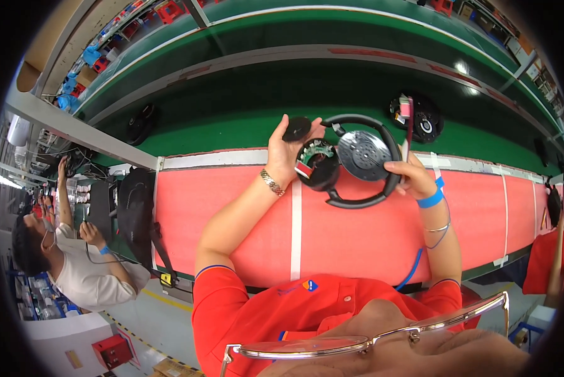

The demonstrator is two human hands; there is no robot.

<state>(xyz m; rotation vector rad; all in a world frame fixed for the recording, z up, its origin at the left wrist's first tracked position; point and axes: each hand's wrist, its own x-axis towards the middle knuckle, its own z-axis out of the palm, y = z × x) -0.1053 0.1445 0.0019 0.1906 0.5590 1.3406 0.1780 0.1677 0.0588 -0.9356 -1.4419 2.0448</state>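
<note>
Over the pink mat (231,207) I have a pair of black headphones (392,144) in both hands. One ear cup (362,156) shows a shiny, perforated round face. The other ear cup (318,173) is opened, with a green circuit board and a red-and-white piece inside. My left hand (286,152) grips beside the opened cup, and a black round cover (297,129) rests against its fingers. My right hand (415,178), wearing a blue wrist strap, closes on the headband's right side and on a thin dark-and-white stick tool (409,135) pointing up. Its exact kind is unclear.
Beyond the mat runs a green conveyor belt (219,125). Another headphone set (425,122) lies on it at the right, and a black piece (142,124) at the left. A black bag (136,204) and a co-worker in a white shirt (93,270) are at my left.
</note>
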